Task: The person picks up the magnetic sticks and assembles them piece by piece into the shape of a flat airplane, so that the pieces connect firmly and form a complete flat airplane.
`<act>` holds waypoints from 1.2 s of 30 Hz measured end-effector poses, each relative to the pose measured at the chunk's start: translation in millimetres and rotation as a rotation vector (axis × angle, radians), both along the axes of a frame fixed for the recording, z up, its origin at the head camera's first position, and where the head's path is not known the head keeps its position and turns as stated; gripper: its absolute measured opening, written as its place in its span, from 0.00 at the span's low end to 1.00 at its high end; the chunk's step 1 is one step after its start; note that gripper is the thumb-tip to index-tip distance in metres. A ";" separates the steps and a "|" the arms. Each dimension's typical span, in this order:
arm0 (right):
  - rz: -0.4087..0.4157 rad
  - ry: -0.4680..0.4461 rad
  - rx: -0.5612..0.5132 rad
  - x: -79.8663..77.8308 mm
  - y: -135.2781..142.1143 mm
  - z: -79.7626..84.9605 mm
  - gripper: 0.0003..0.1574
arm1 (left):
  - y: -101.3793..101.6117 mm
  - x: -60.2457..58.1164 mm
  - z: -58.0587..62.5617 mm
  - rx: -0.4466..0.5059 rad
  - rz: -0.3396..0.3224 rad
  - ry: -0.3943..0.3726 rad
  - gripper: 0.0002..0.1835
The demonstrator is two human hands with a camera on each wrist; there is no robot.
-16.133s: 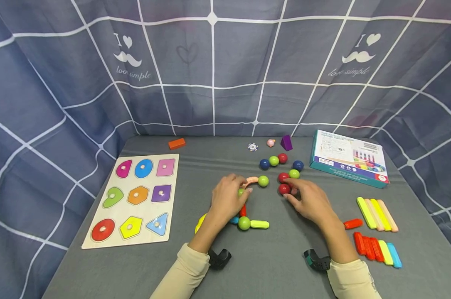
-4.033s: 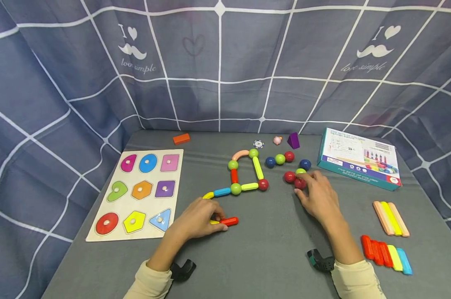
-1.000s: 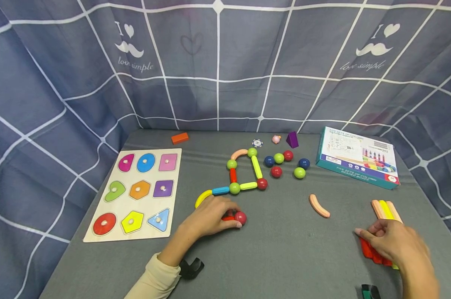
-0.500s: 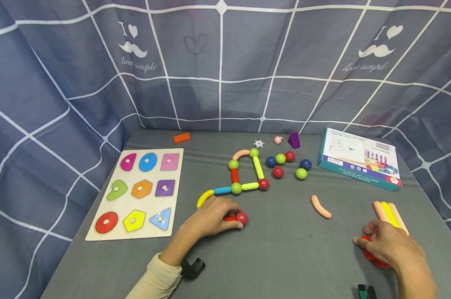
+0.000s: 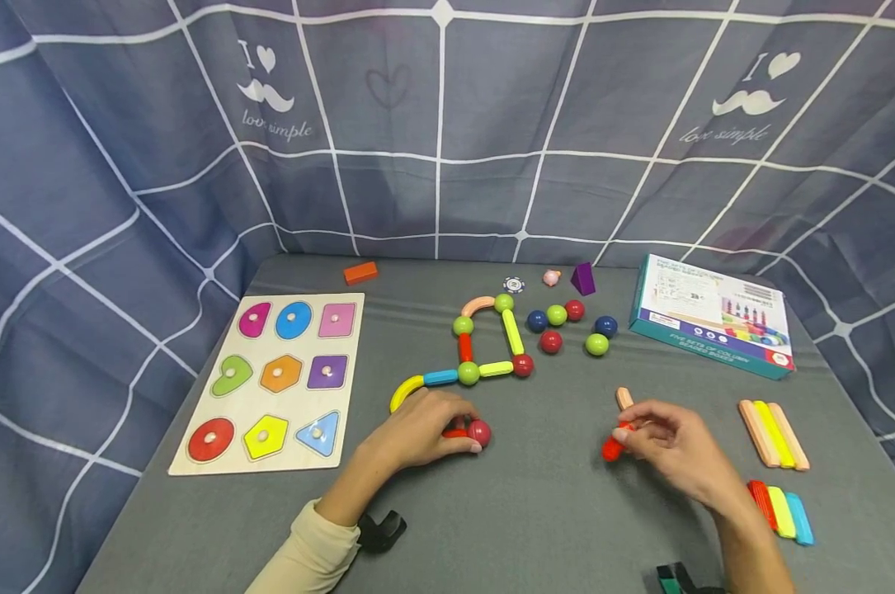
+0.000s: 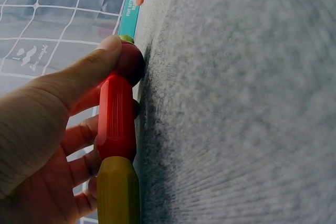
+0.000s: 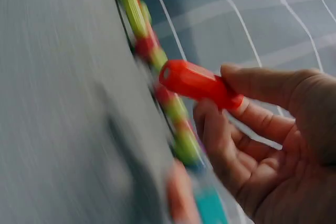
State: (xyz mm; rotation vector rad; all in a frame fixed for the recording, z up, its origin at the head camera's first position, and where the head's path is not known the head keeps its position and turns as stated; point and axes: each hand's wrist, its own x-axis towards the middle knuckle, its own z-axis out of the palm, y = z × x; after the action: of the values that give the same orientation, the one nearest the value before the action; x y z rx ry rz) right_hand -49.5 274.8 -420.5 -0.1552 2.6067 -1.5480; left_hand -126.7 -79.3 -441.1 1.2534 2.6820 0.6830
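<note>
My left hand [image 5: 425, 431] holds a red ball [image 6: 130, 64] joined to a red stick [image 6: 116, 114], with the thumb on the ball. A yellow piece [image 6: 118, 190] continues from the stick's other end, close over the table. My right hand [image 5: 677, 445] pinches another red stick [image 7: 197, 82] between thumb and fingers, raised above the table near a curved peach piece [image 5: 624, 398]. Beyond the left hand, a loop of balls and sticks includes a green ball [image 5: 468, 374], a blue stick [image 5: 441, 378] and a curved yellow piece [image 5: 405, 391] leading towards that hand.
Loose balls, including a red ball [image 5: 551, 342], lie back centre. A shape puzzle board [image 5: 346, 330] lies left, a box [image 5: 714, 318] back right. Peach and yellow sticks [image 5: 774, 433] and a red, green and blue row [image 5: 781, 511] lie right. A purple block [image 5: 583, 279] stands behind.
Over four seconds, a red ball joined the left hand's red stick and a curved peach piece came to mid-table. Just now, my right hand moved left from the stick row with a red stick.
</note>
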 end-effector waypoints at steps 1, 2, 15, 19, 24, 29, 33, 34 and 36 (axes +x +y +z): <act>0.055 -0.033 -0.085 -3.9 -10.6 -1.7 0.18 | -0.2 0.0 -0.5 0.003 -0.001 0.002 0.19; 0.102 -0.074 -0.150 -8.0 -21.2 -3.8 0.19 | -0.3 0.1 -0.6 0.005 -0.001 -0.001 0.19; 0.198 -0.197 -0.239 -42.4 -90.2 -37.8 0.15 | 1.1 -0.9 -1.4 0.014 -0.014 -0.019 0.18; 0.207 -0.166 -0.230 -43.5 -96.3 -36.4 0.14 | 0.2 -1.7 -1.6 0.022 -0.010 -0.016 0.18; 0.190 -0.076 -0.136 -38.5 -104.6 -20.7 0.12 | 0.3 -1.5 -2.5 0.022 -0.005 -0.012 0.18; 0.186 0.012 -0.023 -40.1 -100.6 -26.2 0.13 | 2.3 -0.4 -3.8 0.008 0.007 0.000 0.19; 0.118 0.154 0.038 -54.6 -86.6 -33.7 0.14 | 3.6 0.1 -4.1 -0.009 0.011 0.008 0.19; 0.070 0.196 0.070 -60.2 -83.1 -33.0 0.14 | 3.6 0.2 -4.2 -0.012 0.012 0.009 0.19; -0.042 0.275 0.156 -73.3 -76.2 -31.1 0.14 | 3.6 0.4 -3.9 -0.018 0.014 0.010 0.19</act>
State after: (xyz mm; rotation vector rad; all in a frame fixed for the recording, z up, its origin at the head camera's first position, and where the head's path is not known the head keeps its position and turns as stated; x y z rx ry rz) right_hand -122.8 198.7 -451.6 -0.3232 2.9465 -1.4167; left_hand -126.3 -75.7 -444.9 1.2382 2.7015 0.6544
